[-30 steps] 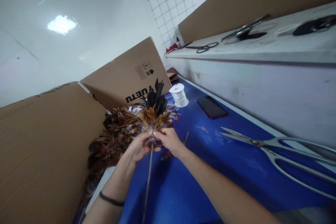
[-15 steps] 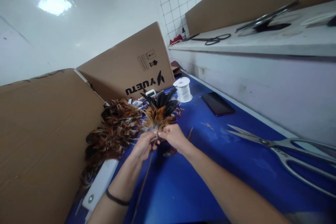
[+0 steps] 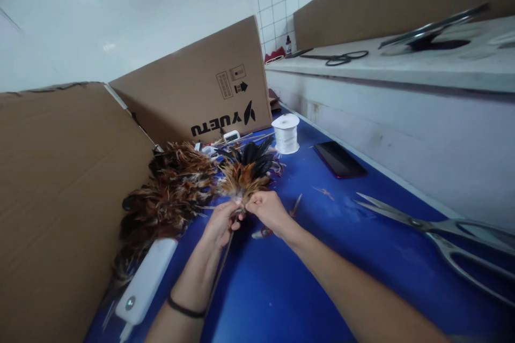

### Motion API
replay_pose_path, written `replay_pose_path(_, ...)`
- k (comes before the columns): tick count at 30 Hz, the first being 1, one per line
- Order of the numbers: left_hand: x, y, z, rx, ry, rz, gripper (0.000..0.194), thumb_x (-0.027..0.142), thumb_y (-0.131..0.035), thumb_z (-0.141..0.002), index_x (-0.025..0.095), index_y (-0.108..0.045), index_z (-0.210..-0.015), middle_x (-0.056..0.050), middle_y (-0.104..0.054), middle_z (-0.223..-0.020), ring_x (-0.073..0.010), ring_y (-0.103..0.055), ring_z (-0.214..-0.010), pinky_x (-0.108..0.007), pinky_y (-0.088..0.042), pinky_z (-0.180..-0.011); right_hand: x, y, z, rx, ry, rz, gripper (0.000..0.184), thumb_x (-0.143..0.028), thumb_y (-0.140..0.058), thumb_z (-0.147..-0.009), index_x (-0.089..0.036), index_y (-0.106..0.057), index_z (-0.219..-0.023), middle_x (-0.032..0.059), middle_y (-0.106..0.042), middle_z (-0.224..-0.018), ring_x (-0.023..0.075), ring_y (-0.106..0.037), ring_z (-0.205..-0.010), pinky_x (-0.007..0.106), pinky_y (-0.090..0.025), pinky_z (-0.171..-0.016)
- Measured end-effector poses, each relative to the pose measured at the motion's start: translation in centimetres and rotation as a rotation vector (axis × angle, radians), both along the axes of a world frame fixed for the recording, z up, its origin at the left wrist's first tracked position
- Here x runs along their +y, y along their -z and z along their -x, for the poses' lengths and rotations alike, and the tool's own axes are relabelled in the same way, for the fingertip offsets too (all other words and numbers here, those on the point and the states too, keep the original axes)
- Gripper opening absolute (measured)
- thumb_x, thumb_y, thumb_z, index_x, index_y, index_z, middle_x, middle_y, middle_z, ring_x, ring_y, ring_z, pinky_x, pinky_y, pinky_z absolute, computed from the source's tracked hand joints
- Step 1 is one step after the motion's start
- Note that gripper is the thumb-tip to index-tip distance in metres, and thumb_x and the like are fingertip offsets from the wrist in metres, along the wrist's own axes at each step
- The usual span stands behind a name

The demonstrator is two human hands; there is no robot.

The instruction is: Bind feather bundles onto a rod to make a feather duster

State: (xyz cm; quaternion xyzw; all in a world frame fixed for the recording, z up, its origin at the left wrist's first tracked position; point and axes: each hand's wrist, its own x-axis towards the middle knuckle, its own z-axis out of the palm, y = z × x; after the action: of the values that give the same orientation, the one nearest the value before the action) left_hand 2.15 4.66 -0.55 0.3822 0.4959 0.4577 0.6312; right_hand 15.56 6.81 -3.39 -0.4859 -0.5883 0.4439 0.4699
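A bundle of brown, golden and black feathers [image 3: 243, 171] fans out at the top of a thin stick [image 3: 223, 265]. My left hand [image 3: 222, 221] is closed around the base of the bundle, where the stick comes out toward me. Beside it my right hand [image 3: 269, 210] pinches at the same base; what its fingertips hold is too small to make out. A loose brown feather [image 3: 296, 206] lies on the blue table under my right hand. Left of the bundle is a long heap of brown feathers [image 3: 169, 187].
A white spool [image 3: 286, 136] and a phone [image 3: 340, 159] stand beyond my hands. Large scissors [image 3: 426, 225] lie at right, a white power bank [image 3: 147, 281] at left. Cardboard panels [image 3: 60, 182] wall off the left and back. Black scissors [image 3: 341, 58] lie on the shelf.
The camera view has shifted slightly. My right hand has drawn a little to the right, away from the left fingers; the left hand keeps its hold on the feather bundle.
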Motion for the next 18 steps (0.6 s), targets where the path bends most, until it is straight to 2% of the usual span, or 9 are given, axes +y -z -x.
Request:
replay_pose_path(6, 0.0, 0.0, 0.1, -0.006, -0.037, 0.006, 0.024, 0.030, -0.072, -0.060, 0.009, -0.060, -0.064, -0.002, -0.053, -0.056, -0.0054, -0.044, -0.046, -0.014, -0.018, -0.035, 0.2, 0.3, 0.2, -0.017, -0.016, 0.020, 0.012, -0.024, -0.054, -0.064, -0.016, -0.057, -0.056, -0.0036, -0.051, -0.052, 0.0083, -0.041, -0.050, 0.021, -0.028, -0.047)
replay_pose_path(9, 0.0, 0.1, 0.3, -0.022, -0.033, 0.008, 0.024, 0.029, -0.072, -0.060, 0.009, -0.061, -0.067, -0.002, -0.054, -0.057, -0.0052, -0.044, -0.047, -0.014, -0.018, -0.035, 0.0, -0.2, -0.4, -0.013, -0.085, 0.034, 0.012, -0.025, -0.055, -0.065, -0.016, -0.056, -0.057, -0.0053, -0.046, -0.049, 0.0074, -0.036, -0.048, 0.020, -0.026, -0.046)
replay_pose_path(14, 0.2, -0.4, 0.7, -0.033, -0.005, -0.007, 0.025, 0.030, -0.070, -0.063, 0.007, -0.064, -0.071, -0.006, -0.058, -0.067, -0.0047, -0.044, -0.049, -0.014, -0.016, -0.035, -0.6, -2.5, -2.1, 0.008, -0.179, 0.035, 0.015, -0.028, -0.055, -0.067, -0.015, -0.055, -0.059, -0.0069, -0.041, -0.046, 0.0059, -0.030, -0.045, 0.020, -0.021, -0.043)
replay_pose_path(18, 0.5, -1.0, 1.5, -0.050, -0.024, -0.035, 0.025, 0.029, -0.071, -0.062, 0.007, -0.064, -0.069, -0.006, -0.057, -0.066, -0.0047, -0.043, -0.049, -0.013, -0.016, -0.034, -1.2, -4.8, -3.8, -0.015, -0.213, 0.054, 0.017, -0.030, -0.058, -0.067, -0.015, -0.057, -0.059, -0.0071, -0.040, -0.044, 0.0052, -0.029, -0.042, 0.020, -0.020, -0.041)
